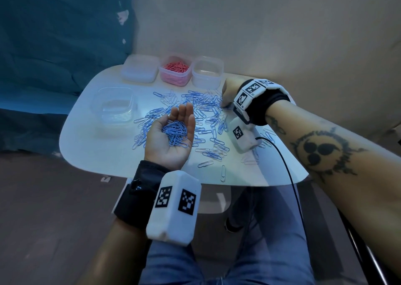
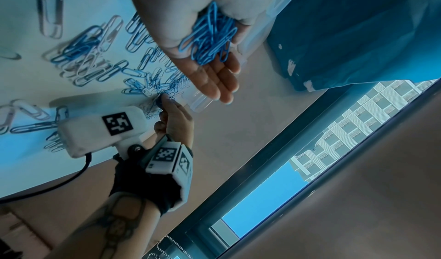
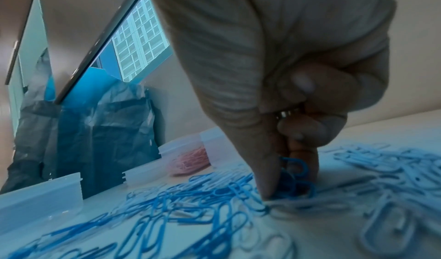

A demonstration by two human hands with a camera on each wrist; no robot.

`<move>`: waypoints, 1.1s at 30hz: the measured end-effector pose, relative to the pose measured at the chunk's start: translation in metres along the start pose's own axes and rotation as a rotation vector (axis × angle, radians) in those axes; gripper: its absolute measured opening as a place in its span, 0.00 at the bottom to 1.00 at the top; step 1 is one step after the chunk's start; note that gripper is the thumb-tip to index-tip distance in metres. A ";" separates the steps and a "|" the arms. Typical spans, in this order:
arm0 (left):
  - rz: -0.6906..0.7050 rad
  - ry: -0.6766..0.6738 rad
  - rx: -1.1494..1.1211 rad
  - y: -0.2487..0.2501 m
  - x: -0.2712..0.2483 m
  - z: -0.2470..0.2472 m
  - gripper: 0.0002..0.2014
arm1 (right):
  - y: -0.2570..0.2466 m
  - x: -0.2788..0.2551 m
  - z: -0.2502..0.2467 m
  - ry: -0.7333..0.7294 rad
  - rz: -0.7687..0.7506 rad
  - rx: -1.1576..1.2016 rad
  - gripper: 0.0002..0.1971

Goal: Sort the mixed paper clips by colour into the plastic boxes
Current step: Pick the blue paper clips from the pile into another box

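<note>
Right hand [image 1: 226,92] fingers [image 3: 269,178] pinch blue clip [image 3: 294,170] at far right of pile on surface [image 1: 86,154]. Left hand [image 1: 171,137], palm up, cups blue clips [image 1: 176,133] (nearer, to the left); empty boxes lie beyond.

We saw all three views dim and washed in a cold blue cast, with the brightest patch a pale glare on the white table [image 1: 104,154]. Daylight came through a window [image 2: 262,212] in both wrist views. The head view bowed strongly at its edges, and the right wrist view was soft, its nearest paper clips [image 3: 167,231] blurred.
</note>
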State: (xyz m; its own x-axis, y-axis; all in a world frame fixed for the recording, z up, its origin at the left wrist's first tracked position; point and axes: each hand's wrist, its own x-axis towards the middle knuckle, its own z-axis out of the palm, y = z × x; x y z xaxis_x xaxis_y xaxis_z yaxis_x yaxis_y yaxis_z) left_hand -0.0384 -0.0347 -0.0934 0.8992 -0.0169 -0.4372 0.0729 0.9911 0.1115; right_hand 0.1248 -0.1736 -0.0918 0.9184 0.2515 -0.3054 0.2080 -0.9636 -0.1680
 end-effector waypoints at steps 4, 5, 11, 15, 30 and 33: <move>0.000 0.000 0.007 0.002 0.001 -0.001 0.19 | 0.012 -0.003 -0.012 -0.072 -0.027 0.231 0.08; 0.006 -0.002 0.010 0.003 0.002 -0.002 0.19 | 0.013 -0.008 -0.016 -0.090 -0.016 0.311 0.08; 0.009 -0.033 0.069 -0.006 0.010 -0.002 0.19 | 0.022 -0.036 -0.021 -0.180 -0.056 0.677 0.09; -0.007 -0.006 0.142 -0.020 0.015 0.004 0.19 | 0.008 -0.063 -0.020 -0.253 -0.139 0.941 0.08; -0.055 -0.156 0.019 -0.023 0.003 0.014 0.20 | -0.012 -0.106 -0.042 0.140 -0.308 0.929 0.03; -0.027 -0.173 0.033 -0.011 -0.002 0.016 0.20 | -0.024 -0.105 -0.032 0.099 -0.340 0.874 0.05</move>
State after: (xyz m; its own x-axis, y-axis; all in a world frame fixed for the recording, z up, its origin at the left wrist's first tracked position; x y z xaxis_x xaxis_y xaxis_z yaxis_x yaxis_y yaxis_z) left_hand -0.0344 -0.0480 -0.0796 0.9573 -0.0693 -0.2805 0.1100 0.9851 0.1321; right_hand 0.0345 -0.1798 -0.0255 0.8876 0.4592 -0.0364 0.1810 -0.4202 -0.8892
